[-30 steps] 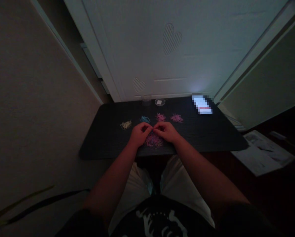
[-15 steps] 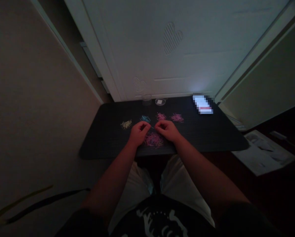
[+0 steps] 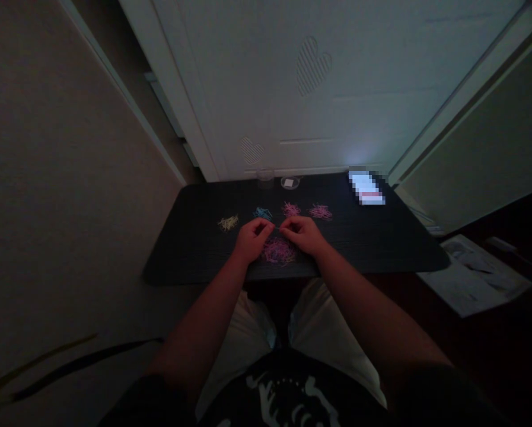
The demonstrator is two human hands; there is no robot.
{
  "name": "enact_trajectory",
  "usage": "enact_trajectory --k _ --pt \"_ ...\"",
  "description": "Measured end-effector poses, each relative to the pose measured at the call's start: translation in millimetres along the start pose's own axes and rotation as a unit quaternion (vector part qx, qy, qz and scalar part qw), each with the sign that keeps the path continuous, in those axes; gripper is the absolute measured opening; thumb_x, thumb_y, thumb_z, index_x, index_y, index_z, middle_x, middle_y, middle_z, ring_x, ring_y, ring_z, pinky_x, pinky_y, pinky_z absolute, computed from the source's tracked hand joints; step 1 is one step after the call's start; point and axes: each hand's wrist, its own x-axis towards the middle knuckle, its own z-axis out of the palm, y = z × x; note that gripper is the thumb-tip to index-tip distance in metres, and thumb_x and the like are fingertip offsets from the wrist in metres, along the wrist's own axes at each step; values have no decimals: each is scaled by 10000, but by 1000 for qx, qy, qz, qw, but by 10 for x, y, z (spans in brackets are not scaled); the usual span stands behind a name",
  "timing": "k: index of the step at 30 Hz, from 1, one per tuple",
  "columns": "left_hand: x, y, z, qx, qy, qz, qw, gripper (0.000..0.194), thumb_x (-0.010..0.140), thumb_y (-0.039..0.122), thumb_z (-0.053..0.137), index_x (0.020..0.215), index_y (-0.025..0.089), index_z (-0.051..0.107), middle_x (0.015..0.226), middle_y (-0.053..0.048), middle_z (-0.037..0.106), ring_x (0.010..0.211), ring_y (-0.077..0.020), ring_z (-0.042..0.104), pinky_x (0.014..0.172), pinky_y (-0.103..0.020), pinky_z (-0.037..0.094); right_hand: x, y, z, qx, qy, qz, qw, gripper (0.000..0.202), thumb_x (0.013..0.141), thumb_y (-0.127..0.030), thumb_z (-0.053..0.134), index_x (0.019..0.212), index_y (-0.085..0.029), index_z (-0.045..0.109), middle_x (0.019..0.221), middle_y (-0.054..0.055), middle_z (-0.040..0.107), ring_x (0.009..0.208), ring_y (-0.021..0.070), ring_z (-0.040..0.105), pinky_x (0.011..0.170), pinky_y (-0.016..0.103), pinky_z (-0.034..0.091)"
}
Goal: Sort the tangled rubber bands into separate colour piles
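My left hand [image 3: 251, 237] and my right hand [image 3: 303, 233] meet over the middle of the dark table, both closed in a pinch. Between their fingertips a thin pale strand [image 3: 277, 228] shows faintly; its kind is too small to make out. Just below the hands lies a mixed pink and purple pile of thin strands [image 3: 279, 251], partly covered by my fingers. Beyond the hands are smaller piles: a pale yellow pile [image 3: 228, 223], a blue pile [image 3: 262, 213], a pink pile [image 3: 291, 209] and another pink pile [image 3: 320, 212].
At the back of the table [image 3: 194, 249] stand a clear round container [image 3: 266, 178] and a clear lid [image 3: 289, 182] with a white label. A lit phone [image 3: 366, 187] lies at the back right. A white door panel [image 3: 257, 89] rises behind the table.
My hands have drawn very slightly closer, with less of the strand showing between the fingertips. The piles look the same; the view has shifted a little.
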Motion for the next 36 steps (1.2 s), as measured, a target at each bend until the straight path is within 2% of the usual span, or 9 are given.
enact_trajectory --k 9,14,18,24,36 --pt "1 26 1 -15 2 1 1000 201 815 299 545 889 151 659 858 -56 679 796 -160 620 743 -279 486 3 35 -6 5 3 -8 1000 147 715 -305 616 705 -158 618 599 -11 543 545 96 450 513 225 346" --pt "-12 72 8 -5 -15 -6 1000 270 766 251 601 1014 157 652 906 -65 689 781 -158 626 703 -271 496 2 30 -4 1 1 -12 1000 150 720 -310 610 705 -161 615 598 -12 544 547 100 454 515 228 353" --pt "-16 70 12 30 -22 -1 999 234 771 297 608 955 167 672 844 -46 687 726 -147 613 650 -258 483 0 32 -5 -10 -4 -21 1000 152 730 -309 600 699 -162 616 603 -8 549 553 101 456 529 230 361" --pt "-8 28 18 25 -14 1 1000 199 777 324 604 878 163 660 792 -34 671 695 -137 602 629 -249 475 3 37 -8 -10 -12 -16 1000 160 737 -313 591 699 -160 613 608 -5 558 561 103 463 535 232 367" --pt "-7 7 15 35 -17 -7 999 196 781 340 592 820 156 645 741 -23 650 667 -131 583 609 -238 459 5 15 2 -19 23 -19 999 146 726 -304 590 689 -166 619 612 0 574 576 116 489 562 247 383"
